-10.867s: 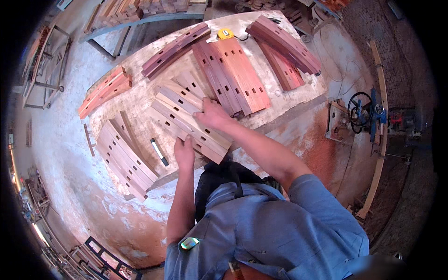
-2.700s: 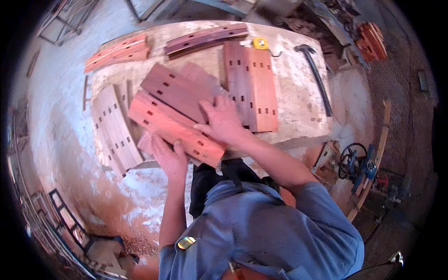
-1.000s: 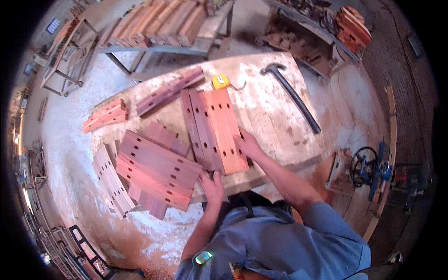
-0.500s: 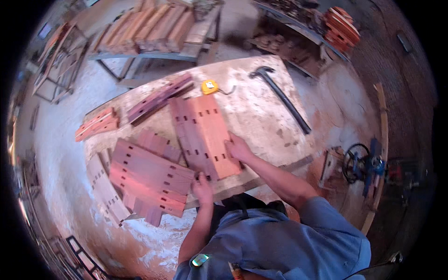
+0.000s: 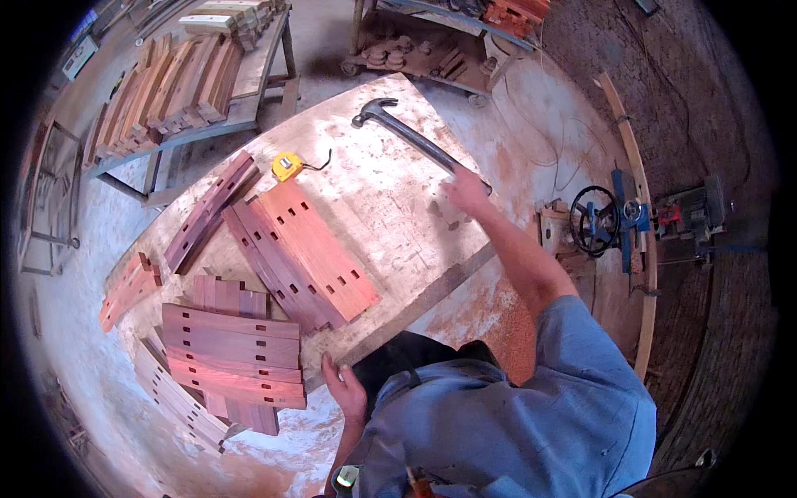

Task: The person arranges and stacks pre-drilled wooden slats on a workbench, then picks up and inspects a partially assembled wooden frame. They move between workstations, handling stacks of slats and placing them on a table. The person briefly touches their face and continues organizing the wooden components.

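My right hand [image 5: 467, 196] is over the lower end of the handle of a black claw hammer [image 5: 415, 143] on the wooden worktable [image 5: 398, 224]. Its fingers look loosely apart, and it hides part of the handle. My left hand [image 5: 345, 392] is open at the near table edge, fingers spread, beside a stack of slotted boards. The top reddish panel [image 5: 237, 353] has rows of dark rectangular slots. Right of the stack lie a light orange slotted board [image 5: 320, 249] and a purplish slotted board [image 5: 278, 270], side by side.
A yellow tape measure [image 5: 286, 166] lies above the boards. Dark slotted rails [image 5: 212, 212] and short orange pieces [image 5: 130, 290] sit on the left. Wooden beams [image 5: 170, 91] fill a bench beyond. A machine with a black handwheel [image 5: 594, 220] stands at right, by a long wooden plank [image 5: 635, 174].
My right hand has left the orange board and moved to the hammer handle. My left hand has let go of the reddish panel, which now lies flatter on the stack. The view has turned.
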A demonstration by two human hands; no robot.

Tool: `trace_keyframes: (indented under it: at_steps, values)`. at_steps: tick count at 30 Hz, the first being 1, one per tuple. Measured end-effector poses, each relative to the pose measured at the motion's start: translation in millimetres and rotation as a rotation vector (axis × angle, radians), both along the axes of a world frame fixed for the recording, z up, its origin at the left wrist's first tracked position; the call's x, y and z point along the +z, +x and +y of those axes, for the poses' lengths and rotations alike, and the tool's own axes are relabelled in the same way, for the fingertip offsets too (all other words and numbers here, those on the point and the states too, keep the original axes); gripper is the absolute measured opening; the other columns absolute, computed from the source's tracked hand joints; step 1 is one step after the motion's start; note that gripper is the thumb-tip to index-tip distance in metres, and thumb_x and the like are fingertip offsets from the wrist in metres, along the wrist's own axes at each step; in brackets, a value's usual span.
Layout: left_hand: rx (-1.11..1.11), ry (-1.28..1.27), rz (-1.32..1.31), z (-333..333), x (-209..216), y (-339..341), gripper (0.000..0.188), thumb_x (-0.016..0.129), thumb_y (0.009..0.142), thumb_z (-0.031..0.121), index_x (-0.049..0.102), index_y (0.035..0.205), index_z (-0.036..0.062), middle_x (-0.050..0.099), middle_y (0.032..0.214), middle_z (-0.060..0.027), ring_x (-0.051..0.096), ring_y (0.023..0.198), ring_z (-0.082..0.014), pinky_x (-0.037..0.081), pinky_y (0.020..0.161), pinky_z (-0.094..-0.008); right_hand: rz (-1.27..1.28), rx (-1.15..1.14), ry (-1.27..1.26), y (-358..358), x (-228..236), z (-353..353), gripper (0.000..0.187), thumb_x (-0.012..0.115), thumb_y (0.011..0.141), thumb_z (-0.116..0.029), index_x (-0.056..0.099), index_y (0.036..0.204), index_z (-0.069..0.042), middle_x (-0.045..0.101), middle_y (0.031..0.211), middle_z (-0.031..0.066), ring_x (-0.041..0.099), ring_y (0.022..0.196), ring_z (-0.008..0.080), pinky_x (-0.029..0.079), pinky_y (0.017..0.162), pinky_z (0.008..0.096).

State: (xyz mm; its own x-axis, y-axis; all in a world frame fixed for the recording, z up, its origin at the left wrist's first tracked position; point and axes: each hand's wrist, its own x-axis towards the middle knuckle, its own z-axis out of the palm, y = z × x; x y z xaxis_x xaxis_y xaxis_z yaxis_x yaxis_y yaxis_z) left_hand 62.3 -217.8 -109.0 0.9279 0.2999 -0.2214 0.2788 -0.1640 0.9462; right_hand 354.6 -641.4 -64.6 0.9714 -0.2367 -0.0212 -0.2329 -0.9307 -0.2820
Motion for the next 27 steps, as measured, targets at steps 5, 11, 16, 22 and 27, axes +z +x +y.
trace_keyframes:
  at_steps: [5, 11, 16, 22, 27]
  values:
    - [0.202, -0.413, 0.196, 5.9, -36.9, -29.1, 0.024, 0.049, 0.101, 0.02, 0.057, 0.108, -0.0012, 0.063, 0.101, -0.0138, 0.062, 0.092, -0.0222, 0.05, 0.082, -0.031, 0.106, -0.074, -0.174, -20.0, -19.3, -60.5, 0.048, 0.064, 0.085, -0.033, 0.054, 0.12, -0.002, 0.062, 0.11, 0.0227, 0.06, 0.104, 0.0406, 0.049, 0.09, 0.0495]
    - [0.591, -0.742, 0.416, -3.1, -54.6, -11.7, 0.037, 0.047, 0.099, 0.04, 0.058, 0.091, 0.0058, 0.061, 0.073, -0.0052, 0.059, 0.061, -0.0183, 0.051, 0.058, -0.0281, 0.243, 0.064, -0.075, 8.8, -5.7, -35.9, 0.048, 0.066, 0.083, -0.034, 0.054, 0.116, -0.001, 0.062, 0.102, 0.0243, 0.061, 0.096, 0.0412, 0.05, 0.083, 0.0502]
    - [0.953, -0.574, 0.296, -43.5, -44.0, -1.3, 0.038, 0.053, 0.096, 0.043, 0.051, 0.076, 0.0099, 0.045, 0.06, -0.001, 0.045, 0.051, -0.0146, 0.041, 0.049, -0.028, 0.137, 0.299, 0.05, -0.7, -12.3, 2.4, 0.039, 0.069, 0.079, -0.034, 0.06, 0.094, 0.0, 0.063, 0.091, 0.0238, 0.06, 0.091, 0.0414, 0.048, 0.08, 0.0522]
    - [1.346, -0.821, 0.414, -109.0, -85.7, 17.6, 0.064, 0.048, 0.09, 0.065, 0.058, 0.115, 0.0073, 0.061, 0.093, -0.0114, 0.058, 0.079, -0.0261, 0.05, 0.07, -0.04, 0.051, 0.444, 0.137, 28.5, -1.1, -80.6, 0.054, 0.068, 0.081, -0.031, 0.055, 0.118, 0.006, 0.056, 0.114, 0.0274, 0.055, 0.104, 0.0413, 0.043, 0.094, 0.0468]
    - [1.505, -0.379, 0.576, -138.7, -115.8, 55.9, 0.068, 0.046, 0.093, 0.058, 0.061, 0.113, -0.0047, 0.066, 0.105, -0.0228, 0.063, 0.091, -0.0371, 0.049, 0.081, -0.046, 0.498, -0.03, 1.001, 116.8, -34.1, -153.5, 0.065, 0.056, 0.094, -0.045, 0.046, 0.135, 0.004, 0.052, 0.137, 0.02, 0.051, 0.125, 0.0342, 0.042, 0.105, 0.043]
